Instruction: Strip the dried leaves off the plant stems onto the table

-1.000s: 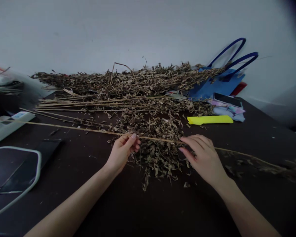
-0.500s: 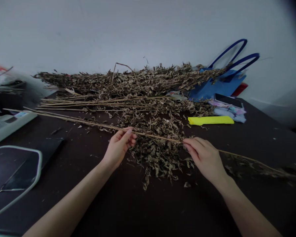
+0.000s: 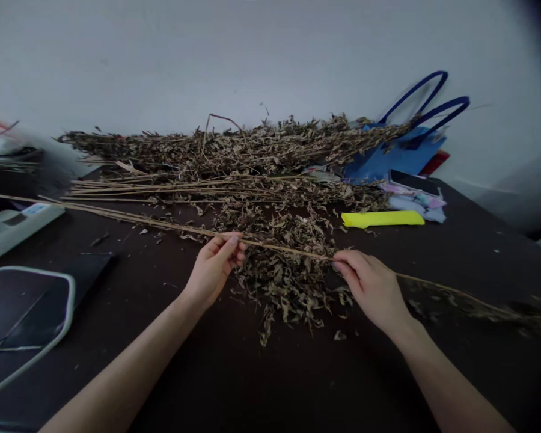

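A long, thin dried stalk runs across the dark table, slanting down to the right. My left hand pinches it between thumb and fingers near the middle of the view. Farther right, my right hand grips the same stalk, its fingertips closed over it. Beyond that hand the stalk bears dried leaves toward the right edge, somewhat blurred. Between and below my hands lies a pile of loose, crumpled dried leaves. Several bare stalks lie to the left, close alongside the held one.
A thick heap of dried leafy stalks lines the wall. At right are a blue bag, a phone on cloth and a yellow strip. At left lie a white power strip, a dark flat panel and a pale bent frame.
The held stalk has shifted left, its far end now reaching the left edge of the view. Both hands keep their grip in nearly the same places. The view has shifted slightly.
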`<state>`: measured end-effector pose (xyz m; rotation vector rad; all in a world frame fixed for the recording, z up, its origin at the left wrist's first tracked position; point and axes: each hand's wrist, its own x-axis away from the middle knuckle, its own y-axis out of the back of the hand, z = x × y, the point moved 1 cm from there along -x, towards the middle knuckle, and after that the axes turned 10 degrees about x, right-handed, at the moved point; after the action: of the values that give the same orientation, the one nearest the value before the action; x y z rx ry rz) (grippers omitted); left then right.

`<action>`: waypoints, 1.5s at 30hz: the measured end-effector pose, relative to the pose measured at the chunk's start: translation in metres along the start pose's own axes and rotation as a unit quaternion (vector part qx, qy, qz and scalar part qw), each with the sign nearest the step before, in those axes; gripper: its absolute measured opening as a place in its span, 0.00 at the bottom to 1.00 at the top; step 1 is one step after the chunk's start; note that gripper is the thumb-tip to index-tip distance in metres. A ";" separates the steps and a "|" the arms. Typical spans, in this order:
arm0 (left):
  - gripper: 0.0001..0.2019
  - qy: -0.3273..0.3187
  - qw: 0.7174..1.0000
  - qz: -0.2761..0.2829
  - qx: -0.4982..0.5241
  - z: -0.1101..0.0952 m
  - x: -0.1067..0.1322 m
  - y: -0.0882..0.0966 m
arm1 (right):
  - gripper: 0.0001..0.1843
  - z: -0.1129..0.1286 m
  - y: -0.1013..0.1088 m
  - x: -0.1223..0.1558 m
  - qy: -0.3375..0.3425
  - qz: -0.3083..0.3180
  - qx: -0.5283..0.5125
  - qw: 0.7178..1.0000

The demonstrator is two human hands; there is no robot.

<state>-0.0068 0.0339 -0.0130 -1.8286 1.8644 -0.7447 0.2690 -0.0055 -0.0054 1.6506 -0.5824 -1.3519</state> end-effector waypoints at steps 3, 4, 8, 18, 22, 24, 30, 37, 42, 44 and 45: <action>0.08 0.000 1.000 0.018 -0.024 0.003 0.003 -0.003 | 0.08 0.001 0.000 0.000 0.002 -0.008 0.003 1.000; 0.09 0.000 0.999 0.024 -0.035 0.003 0.004 -0.004 | 0.08 0.001 0.000 0.000 0.004 -0.012 0.004 1.000; 0.13 0.005 0.994 0.056 -0.089 0.006 0.008 -0.007 | 0.07 0.003 0.001 -0.001 0.010 -0.018 0.001 1.000; 0.16 0.000 0.978 0.111 -0.174 0.011 0.011 -0.007 | 0.07 0.006 0.003 -0.002 0.025 -0.034 -0.011 0.999; 0.16 0.004 0.974 0.133 -0.184 0.012 0.013 -0.009 | 0.07 0.006 0.000 0.000 0.005 -0.023 -0.041 0.999; 0.16 0.009 0.974 0.135 -0.183 0.013 0.014 -0.010 | 0.08 0.005 -0.002 0.001 -0.009 -0.015 -0.058 0.998; 0.10 0.013 0.967 0.116 -0.228 0.014 0.015 -0.010 | 0.08 0.007 -0.005 0.003 -0.004 -0.002 -0.045 0.999; 0.16 0.036 0.945 0.101 -0.310 0.008 0.020 -0.014 | 0.07 0.008 -0.005 0.002 -0.006 -0.015 -0.045 0.999; 0.22 0.057 0.961 0.093 -0.252 0.005 0.024 -0.019 | 0.07 0.012 -0.002 0.001 0.002 -0.027 -0.049 0.998; 0.21 0.068 0.974 0.086 -0.197 0.005 0.024 -0.019 | 0.07 0.014 -0.001 0.002 0.009 -0.040 -0.049 0.998; 0.21 0.072 0.980 0.082 -0.169 0.006 0.024 -0.019 | 0.07 0.016 0.000 0.002 0.012 -0.046 -0.048 0.998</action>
<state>0.0106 0.0092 -0.0040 -1.8231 2.3220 -0.5390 0.2549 -0.0125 -0.0067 1.6300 -0.4248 -1.4015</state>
